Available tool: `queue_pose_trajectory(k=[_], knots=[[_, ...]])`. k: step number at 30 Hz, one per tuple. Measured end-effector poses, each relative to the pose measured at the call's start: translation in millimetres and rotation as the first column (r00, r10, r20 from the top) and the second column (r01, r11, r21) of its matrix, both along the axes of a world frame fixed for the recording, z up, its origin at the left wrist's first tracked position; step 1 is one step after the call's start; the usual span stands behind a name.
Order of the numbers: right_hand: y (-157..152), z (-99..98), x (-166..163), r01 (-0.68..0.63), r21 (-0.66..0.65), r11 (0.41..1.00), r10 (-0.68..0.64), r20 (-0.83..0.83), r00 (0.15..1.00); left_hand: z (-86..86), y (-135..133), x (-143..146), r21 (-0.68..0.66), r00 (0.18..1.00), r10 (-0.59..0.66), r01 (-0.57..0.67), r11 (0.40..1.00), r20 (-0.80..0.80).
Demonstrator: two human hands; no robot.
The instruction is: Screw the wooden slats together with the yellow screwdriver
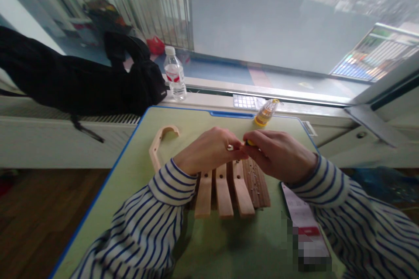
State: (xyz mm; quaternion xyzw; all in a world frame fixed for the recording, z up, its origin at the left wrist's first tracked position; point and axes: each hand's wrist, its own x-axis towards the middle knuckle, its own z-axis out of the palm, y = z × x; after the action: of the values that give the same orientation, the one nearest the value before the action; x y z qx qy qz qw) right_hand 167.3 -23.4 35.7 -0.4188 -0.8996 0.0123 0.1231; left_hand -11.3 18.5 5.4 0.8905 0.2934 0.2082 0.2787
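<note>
Right hand [278, 153]: fingers clamped on yellow-black tool [250, 142]. Left hand [211, 149]: fingers curled just beside it, can't tell if gripping. Three slats [224, 197] on board [260, 185], below both hands' fingers.

Soft daylight from far side, via wide clear-glass window [222, 22]; hazy glare far right. Pale-green blue-edged tabletop [131, 170] decently lit, diffuse shadow near middle. Black fabric bag [98, 85] far left nearly detail-less, brown wooden floor [39, 209] near left dim. Bare left hand [209, 150] and bare right hand [278, 152] a bit soft. Wide-angle stretch at edges. Mosaic blocks over flat dark-edged phone [297, 205], near right.
</note>
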Motion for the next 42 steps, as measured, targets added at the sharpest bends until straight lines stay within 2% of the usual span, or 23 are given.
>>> queue_pose_trajectory(k=[12,23,28,31,35,42], knots=[[-5,-3.3,-5,0.109,0.035,0.993,-0.109,0.003,0.994,-2.0,0,1,0.003,1.0,0.009,-0.009,1.0,0.013],[-5,5.1,-5,0.101,-0.052,0.994,-0.099,0.049,0.994,-3.0,2,-3,-0.009,0.999,0.027,-0.027,1.0,-0.023],[-8,12.0,-4,0.093,0.016,0.996,-0.094,0.085,0.992,-4.7,3,-7,-0.028,0.999,0.036,-0.037,0.999,-0.033],[-7,14.2,-5,0.068,-0.014,0.998,-0.065,0.121,0.99,-5.2,3,-8,-0.035,0.999,0.035,-0.036,0.999,-0.02],[-5,13.1,-5,0.049,-0.084,0.995,-0.036,0.142,0.989,-5.3,2,-7,-0.056,0.998,0.047,-0.049,0.997,-0.035],[-4,8.3,-2,0.039,-0.079,0.996,-0.03,0.112,0.993,-4.5,1,-5,-0.052,0.998,0.052,-0.053,0.997,-0.035]])
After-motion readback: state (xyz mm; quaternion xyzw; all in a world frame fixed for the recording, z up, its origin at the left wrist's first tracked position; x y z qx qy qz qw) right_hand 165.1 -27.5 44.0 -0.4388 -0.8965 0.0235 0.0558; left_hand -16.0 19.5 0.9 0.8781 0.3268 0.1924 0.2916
